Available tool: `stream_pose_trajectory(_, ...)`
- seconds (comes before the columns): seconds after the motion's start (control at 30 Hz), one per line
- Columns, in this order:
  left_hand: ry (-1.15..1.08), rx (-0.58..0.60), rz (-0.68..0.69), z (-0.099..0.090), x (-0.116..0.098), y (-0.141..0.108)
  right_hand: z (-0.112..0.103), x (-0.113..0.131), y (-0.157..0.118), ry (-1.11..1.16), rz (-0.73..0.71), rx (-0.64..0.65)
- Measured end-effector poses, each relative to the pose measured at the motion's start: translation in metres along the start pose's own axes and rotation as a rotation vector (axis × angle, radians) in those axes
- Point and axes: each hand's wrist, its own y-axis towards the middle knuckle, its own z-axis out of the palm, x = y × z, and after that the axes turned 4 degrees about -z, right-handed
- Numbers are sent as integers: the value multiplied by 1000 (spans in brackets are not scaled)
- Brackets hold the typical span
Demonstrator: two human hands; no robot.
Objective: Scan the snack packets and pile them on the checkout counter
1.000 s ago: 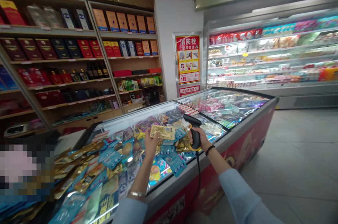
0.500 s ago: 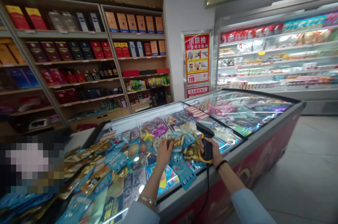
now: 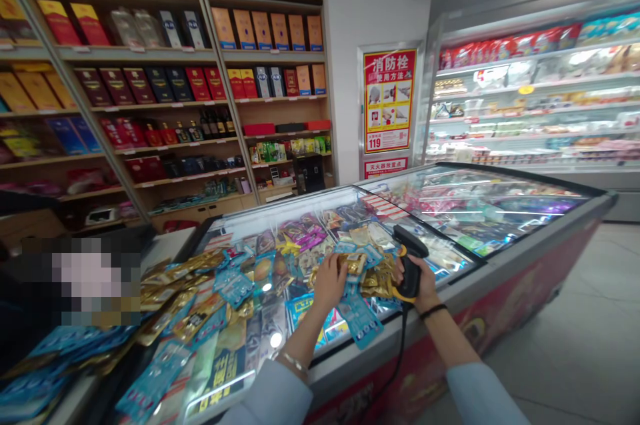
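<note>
Left hand (image 3: 330, 281): palm down on a heap of gold foil and blue plastic snack sachets (image 3: 233, 288), fingers close together; whether it grips one cannot be told. Right hand (image 3: 424, 286): clamped around a black handheld barcode scanner (image 3: 411, 271) with yellow trim and a trailing black cord (image 3: 401, 351). Sachets: heaped at the near end of a red glass-topped chest freezer (image 3: 520, 298). Farther off: a red-and-yellow fire hydrant notice (image 3: 389, 101), wooden shelving (image 3: 125, 55) stocked with boxed goods, and a lit refrigerated display case (image 3: 620, 208).

Black barcode scanner (image 3: 412, 273) trimmed yellow, gold and blue snack packets (image 3: 361, 320), red-panelled chest freezer (image 3: 525, 295)
</note>
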Motion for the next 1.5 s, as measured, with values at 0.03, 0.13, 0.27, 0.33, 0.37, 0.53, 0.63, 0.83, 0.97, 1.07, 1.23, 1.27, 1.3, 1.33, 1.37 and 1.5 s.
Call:
stream_pose_trajectory(0.03, 20, 3, 26, 4, -3, -1, 0, 0, 0, -3, -6, -7)
stream_pose_trajectory(0.13, 66, 13, 55, 12, -11, -3, 0, 2, -1, -1, -24, -29)
stream_pose_trajectory(0.27, 76, 24, 42, 15, -19, 0, -1, 4, -1, 5, -22, -69)
stream_pose_trajectory(0.33, 51, 28, 46, 15, -20, 2, 0, 5, -1, -1, -40, -78)
stream_pose_trajectory(0.37, 35, 30, 53, 14, -20, 4, 1, 5, -1, -1, -53, -80)
stream_pose_trajectory(0.53, -32, 35, 87, 8, -10, 10, 3, 10, -4, 12, -106, -113)
stream_pose_trajectory(0.63, -87, -18, 47, 1, -6, 12, 1, 18, -8, -20, -127, -144)
stream_pose_trajectory(0.83, -266, -154, 6, -16, -13, 14, 8, 30, -18, -51, -138, -137)
stream_pose_trajectory(0.97, -371, -231, -10, -44, -9, 18, 36, 26, -16, -55, -134, -53)
stream_pose_trajectory(1.07, -361, -284, -42, -83, 4, 17, 68, 14, -10, -46, -120, 36)
stream_pose_trajectory(1.23, -329, -435, -101, -161, 48, 0, 131, -23, 0, -29, -57, 178)
stream_pose_trajectory(1.27, -325, -469, -122, -176, 60, -6, 143, -33, 1, -25, -34, 203)
stream_pose_trajectory(1.3, -321, -501, -145, -190, 73, -12, 155, -44, 1, -19, -7, 227)
stream_pose_trajectory(1.33, -317, -533, -169, -204, 86, -20, 165, -56, 2, -11, 21, 250)
stream_pose_trajectory(1.37, -309, -561, -190, -218, 100, -27, 175, -69, 2, -4, 53, 274)
stream_pose_trajectory(1.5, -219, -672, -299, -263, 153, -63, 204, -121, 2, -30, 209, 369)
